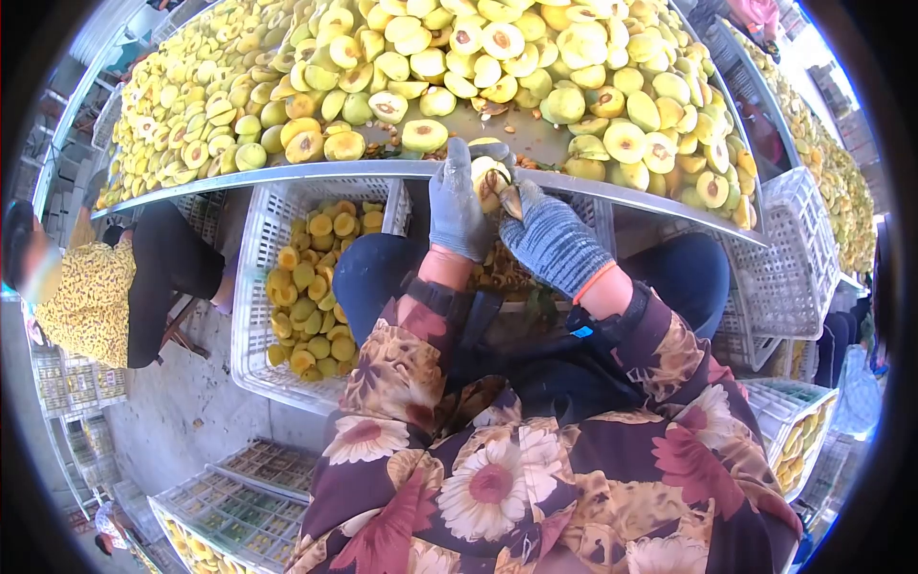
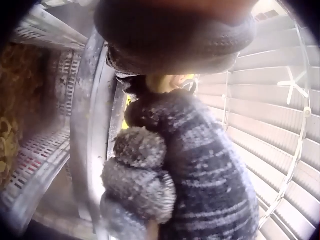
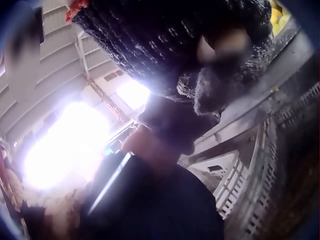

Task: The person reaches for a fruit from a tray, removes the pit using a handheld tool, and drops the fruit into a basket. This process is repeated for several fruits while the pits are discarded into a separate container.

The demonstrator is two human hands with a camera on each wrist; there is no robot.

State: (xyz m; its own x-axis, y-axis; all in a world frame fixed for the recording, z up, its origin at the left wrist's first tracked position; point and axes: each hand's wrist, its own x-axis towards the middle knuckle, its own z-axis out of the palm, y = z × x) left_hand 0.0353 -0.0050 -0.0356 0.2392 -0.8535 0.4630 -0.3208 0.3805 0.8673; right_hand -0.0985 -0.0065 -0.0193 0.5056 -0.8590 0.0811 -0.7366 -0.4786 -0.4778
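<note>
At the near rim of the metal tabletop (image 1: 316,172), the left hand's (image 1: 455,209) fingers are curled round a yellow peach (image 1: 485,176), seemingly to keep it steady while part of its surface stays open to the other hand. Against that open part sits a looped tool (image 1: 513,202), its thin dark loop touching the fruit; the right hand's (image 1: 559,239) fingers are clamped on what looks like its wooden handle, probably gripped low for close control. Whether either hand rests on the rim I cannot tell.

The left hand points up and away from the body, its wrist nearly in line with the forearm; the right comes in aslant from the other side, back of the glove turned upward. Both elbows are bent, and the floral sleeves (image 1: 392,373) end above dark wrist bands, perhaps pulled back to leave the wrists free.

Beyond the fingers, halved peaches (image 1: 516,48) are heaped on the tabletop within forward reach, with a barer patch just past the hands. Beside the left knee (image 1: 375,282), a white plastic crate (image 1: 248,297) holds more halves (image 1: 311,277), set low and close, which would suit a short drop
</note>
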